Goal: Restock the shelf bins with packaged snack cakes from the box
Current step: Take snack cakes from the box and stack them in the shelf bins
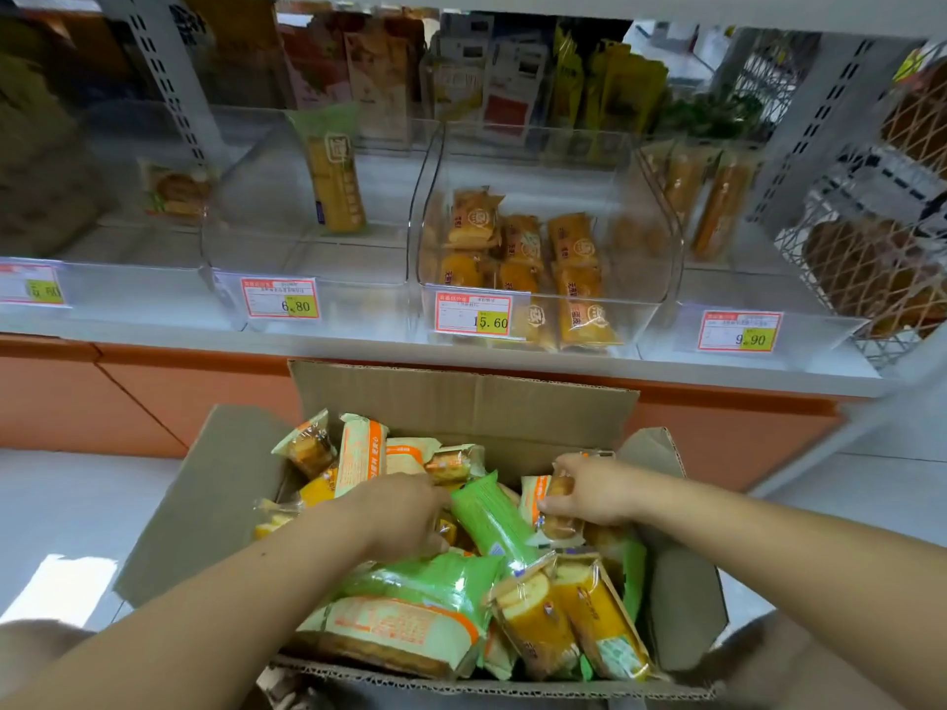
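Inside the open cardboard box (464, 402), both bare forearms reach forward and down, palms turned toward the heap of packaged snack cakes (435, 602). The left hand (397, 515) curls its grip into the pile, fingertips buried among the wrappers, so whether it has hold of a pack cannot be told. The right hand (597, 486) pinches its grip closed on a small orange-and-white cake pack (551, 509), thumb on the near side and fingers over the top. Between the two hands lies a long green pack (489, 517), tilted, just beside the left fingertips. Nearer the person than the hands, more green, orange and yellow packs fill the box to its rim. Beyond and above the hands, a white shelf (358, 335) carries clear plastic bins: the middle bin (548, 238) holds a number of yellow cakes, the bin to its left (307, 217) holds one upright pack. Price tags (474, 312) hang on the bin fronts. Under the shelf runs an orange panel (153, 397), and a pale floor (77, 504) surrounds the box.
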Demonstrator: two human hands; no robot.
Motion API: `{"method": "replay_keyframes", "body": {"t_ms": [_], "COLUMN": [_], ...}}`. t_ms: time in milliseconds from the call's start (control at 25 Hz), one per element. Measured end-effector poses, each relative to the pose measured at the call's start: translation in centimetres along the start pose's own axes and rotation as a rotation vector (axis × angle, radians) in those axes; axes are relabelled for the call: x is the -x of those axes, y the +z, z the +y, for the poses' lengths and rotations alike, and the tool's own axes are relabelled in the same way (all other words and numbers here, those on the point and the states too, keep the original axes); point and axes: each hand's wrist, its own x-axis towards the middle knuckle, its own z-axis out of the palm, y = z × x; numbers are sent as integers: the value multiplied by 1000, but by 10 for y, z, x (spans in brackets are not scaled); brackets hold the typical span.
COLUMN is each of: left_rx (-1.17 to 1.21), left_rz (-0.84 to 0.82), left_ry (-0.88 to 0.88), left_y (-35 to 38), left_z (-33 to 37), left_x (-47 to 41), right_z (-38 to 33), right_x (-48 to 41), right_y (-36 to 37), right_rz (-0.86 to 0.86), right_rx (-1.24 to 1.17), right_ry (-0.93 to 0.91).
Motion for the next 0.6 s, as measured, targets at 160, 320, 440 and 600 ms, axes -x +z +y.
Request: {"method": "replay_keyframes", "body": {"t_ms": [160, 320, 440, 600], "left_rx": [155, 367, 218, 255], "left_rz": [11, -116, -179, -119], "left_ry": [30, 164, 212, 210], "left_y": [-4, -1, 7, 13], "left_z": [2, 33, 54, 54], "left_x": [7, 9, 9, 3], "right_z": [7, 11, 16, 28], "right_x": [-4, -2, -1, -4], "right_y": [2, -4, -4, 2], "right_rz": [6, -118, -178, -130], "right_rx": [-230, -611, -772, -885], "right_ry": [-27, -31, -53, -52]}}
